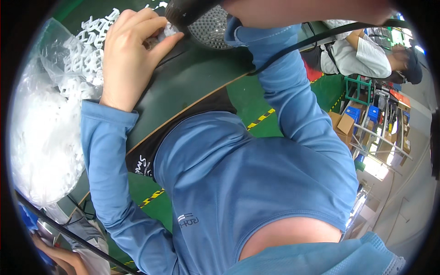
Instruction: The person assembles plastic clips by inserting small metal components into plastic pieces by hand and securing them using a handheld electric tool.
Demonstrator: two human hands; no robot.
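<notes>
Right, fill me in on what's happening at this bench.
A person in a blue long-sleeved top works at a dark green table. The left hand pinches a small white plastic piece beside a heap of white lattice-shaped plastic parts spilling from a clear plastic bag. A black tool with a perforated metal end points at that piece. The right hand is out of view.

Workshop with a green floor and a dark worktop

The worktop (192, 87) is dark with a pale wooden edge; below it runs the green floor (256, 98), crossed by yellow-and-black striped tape (261, 118). Well right of the worktop stand metal racks (382, 137), blue crates (353, 112) and cardboard boxes (344, 123), with bright light falling beside them. Another person (362, 55) sits beyond.
</notes>
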